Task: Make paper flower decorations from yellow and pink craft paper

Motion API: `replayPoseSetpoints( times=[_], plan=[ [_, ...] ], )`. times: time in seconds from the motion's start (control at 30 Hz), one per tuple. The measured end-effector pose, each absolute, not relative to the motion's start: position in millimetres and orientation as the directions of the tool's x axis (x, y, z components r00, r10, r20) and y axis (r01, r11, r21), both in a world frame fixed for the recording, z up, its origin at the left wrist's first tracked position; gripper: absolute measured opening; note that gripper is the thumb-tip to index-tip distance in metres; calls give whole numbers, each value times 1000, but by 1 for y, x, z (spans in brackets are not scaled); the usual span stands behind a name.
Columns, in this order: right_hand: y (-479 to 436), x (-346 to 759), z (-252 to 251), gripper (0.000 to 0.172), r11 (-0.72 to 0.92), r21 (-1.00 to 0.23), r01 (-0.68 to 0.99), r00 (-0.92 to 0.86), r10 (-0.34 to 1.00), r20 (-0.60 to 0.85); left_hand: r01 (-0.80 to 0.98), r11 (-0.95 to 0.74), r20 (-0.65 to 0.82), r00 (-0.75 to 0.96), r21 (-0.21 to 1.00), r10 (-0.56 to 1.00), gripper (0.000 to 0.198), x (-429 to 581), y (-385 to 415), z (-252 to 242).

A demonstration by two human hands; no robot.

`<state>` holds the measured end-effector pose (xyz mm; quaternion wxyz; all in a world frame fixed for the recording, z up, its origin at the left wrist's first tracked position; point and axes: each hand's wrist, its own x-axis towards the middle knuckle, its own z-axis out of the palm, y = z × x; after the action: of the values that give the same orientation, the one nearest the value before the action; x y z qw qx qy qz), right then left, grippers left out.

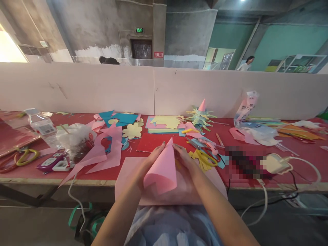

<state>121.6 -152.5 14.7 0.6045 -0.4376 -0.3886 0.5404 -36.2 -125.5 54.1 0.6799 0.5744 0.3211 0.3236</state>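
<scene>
Two hands part-curled: left hand [151,159] and right hand [186,159] hold pink paper cone [162,169] between them, above pink sheet [186,192] at surface's [102,177] near edge. Judgement: light, even pressure should avoid creasing its tip.

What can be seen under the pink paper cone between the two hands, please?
Beneath the pink cone lies a large pink sheet, on view around it. What lies on the part covered by the cone, the left hand and the right hand cannot be seen.
</scene>
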Motion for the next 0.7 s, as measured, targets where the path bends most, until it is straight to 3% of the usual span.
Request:
replayPoseSetpoints(
  times=[0.2, 0.37, 0.5, 0.7],
  plan=[
    [-146, 122, 12, 34, 101, -930, -354, 160, 986, 46, -59, 92, -42, 572, 994, 819, 50, -35, -119, 53],
    [-155, 119, 18, 31, 54, -974, -218, 186, 982, 13, -71, 46, 9, 626, 996, 780, 46, -25, -104, 27],
    [-161, 120, 19, 33, 83, -995, -48, 196, 978, 72, -64, 48, 7, 661, 997, 751, 44, -20, -92, 10],
    [-152, 128, 12, 31, 51, -995, 90, 177, 982, 66, 15, -142, 99, 645, 990, 757, 42, -19, -84, 2]
  ],
)
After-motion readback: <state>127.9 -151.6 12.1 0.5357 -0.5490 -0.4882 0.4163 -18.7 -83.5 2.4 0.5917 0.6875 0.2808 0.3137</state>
